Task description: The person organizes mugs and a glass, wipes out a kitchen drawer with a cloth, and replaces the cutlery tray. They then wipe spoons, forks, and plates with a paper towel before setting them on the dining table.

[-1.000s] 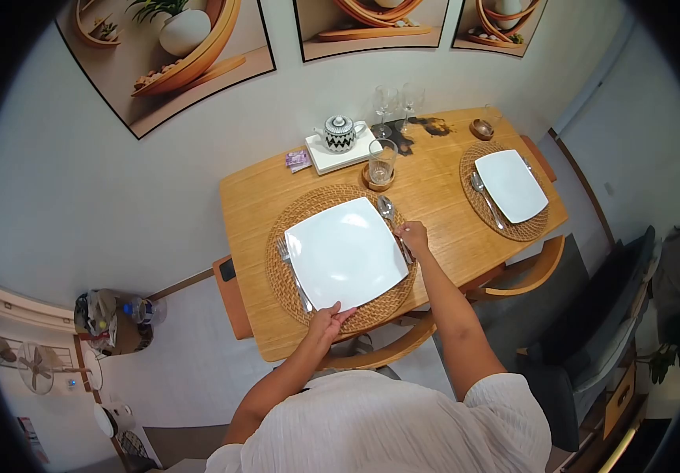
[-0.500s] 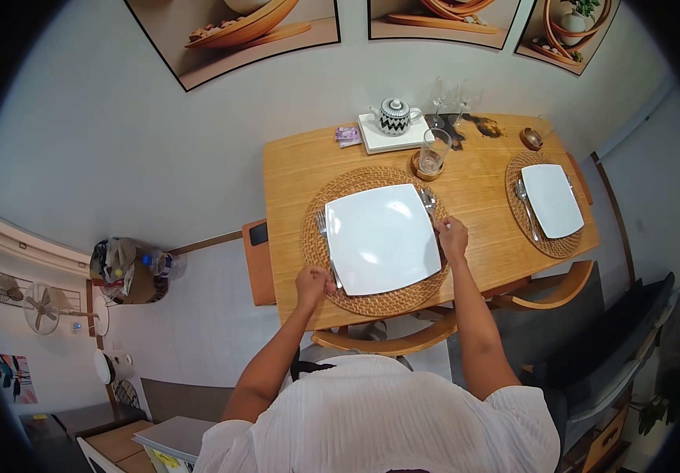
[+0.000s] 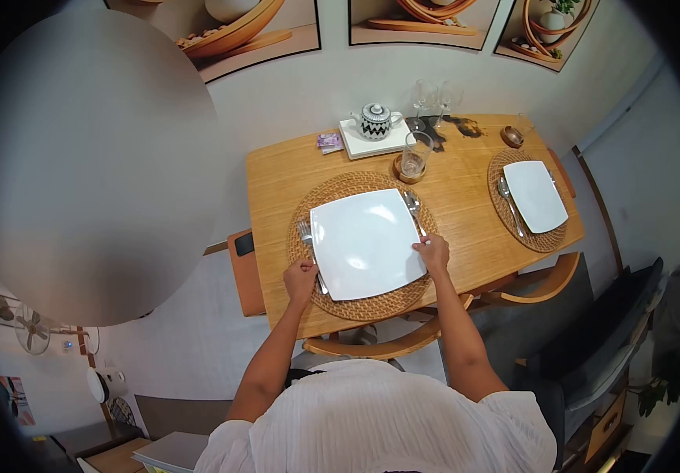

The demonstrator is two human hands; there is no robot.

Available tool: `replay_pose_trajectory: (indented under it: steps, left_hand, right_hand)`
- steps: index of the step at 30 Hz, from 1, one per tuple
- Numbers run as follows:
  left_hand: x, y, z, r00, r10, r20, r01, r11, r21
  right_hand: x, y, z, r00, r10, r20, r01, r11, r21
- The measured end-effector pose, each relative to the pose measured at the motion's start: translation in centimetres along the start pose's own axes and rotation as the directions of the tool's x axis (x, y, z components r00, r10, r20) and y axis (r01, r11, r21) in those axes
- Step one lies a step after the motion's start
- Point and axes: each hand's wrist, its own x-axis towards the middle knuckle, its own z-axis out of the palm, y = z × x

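A large white square plate [image 3: 367,244] lies on a round woven placemat [image 3: 363,310]. My left hand [image 3: 300,279] is closed at the plate's left edge, by the lower part of a fork [image 3: 305,232]; what its fingers hold is too small to make out. At the right edge, my right hand [image 3: 434,253] has its fingers bent together by the plate's rim and the handle end of a spoon [image 3: 413,204]; whether it grips either one is unclear. Beyond the plate stands a clear glass [image 3: 414,158] on a wooden coaster.
A patterned teapot [image 3: 375,122] sits on a white tray [image 3: 353,145], with stemmed glasses to its right. Another setting with a smaller white plate [image 3: 535,197] is at the right. A wooden chair [image 3: 387,345] stands at the near edge. A large blurred grey shape covers the upper left.
The view has shifted slightly, and a large blurred grey shape has come in at the upper left. My right hand has moved in closer to the plate's right edge.
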Motion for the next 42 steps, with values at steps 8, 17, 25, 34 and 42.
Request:
replay_pose_trajectory:
  steps: [8, 17, 25, 34, 42]
  left_hand:
    - [0.5, -0.9, 0.0, 0.998, 0.059, -0.025, -0.056, 0.994, 0.093]
    - [0.4, 0.8, -0.9, 0.999, 0.023, -0.034, -0.017, 0.985, 0.174]
    - [-1.8, 1.8, -3.5, 0.996, 0.031, -0.078, -0.012, 0.972, 0.233]
    - [-5.1, 0.4, -13.9, 0.953, 0.106, -0.284, -0.06, 0.984, 0.167]
    - [-12.6, -7.6, -32.5, 0.813, 0.031, -0.582, 0.023, 0.996, 0.085]
  right_hand:
    - [-0.1, 0.2, 0.0, 1.0, -0.002, 0.015, 0.001, 0.999, 0.048]
    - [1.3, 0.4, -0.5, 0.991, -0.112, -0.079, 0.118, 0.99, 0.073]
    - [2.7, 2.7, 1.3, 0.966, -0.151, -0.208, 0.153, 0.988, -0.006]
    - [4.2, 4.3, 2.9, 0.969, -0.237, 0.063, 0.215, 0.945, 0.247]
    - [-5.4, -16.2, 11.3, 0.917, -0.39, -0.083, 0.398, 0.882, 0.251]
